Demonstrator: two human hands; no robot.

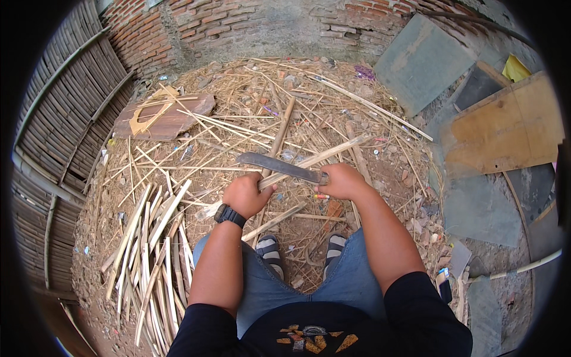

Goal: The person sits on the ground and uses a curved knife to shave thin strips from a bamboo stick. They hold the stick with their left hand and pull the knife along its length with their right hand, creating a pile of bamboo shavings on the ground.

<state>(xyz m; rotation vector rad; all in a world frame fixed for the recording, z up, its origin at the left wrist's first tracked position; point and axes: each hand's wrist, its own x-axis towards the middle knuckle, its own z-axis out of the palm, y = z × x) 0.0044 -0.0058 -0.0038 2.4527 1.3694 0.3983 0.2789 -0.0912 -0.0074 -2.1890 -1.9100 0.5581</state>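
Note:
My right hand (344, 181) is closed round the handle of a machete (278, 165). Its dark, broad blade points left and lies across a pale split bamboo strip (326, 156). My left hand (245, 195), below a black wristwatch, grips this strip near its lower left end. The strip slants up to the right, past the blade, over a darker pole (282, 132) on the ground. Whether the blade's edge has cut into the strip, I cannot tell. Beside my left forearm is a heap of split bamboo strips (156, 256).
My sandalled feet (270, 254) stand just under the work. Thin offcuts and straw litter the dirt. A brown board (169, 116) lies at far left, by a bamboo fence (59, 119). A brick wall (238, 27) closes the back; grey sheets (423, 62) and a tan panel (505, 128) line the right.

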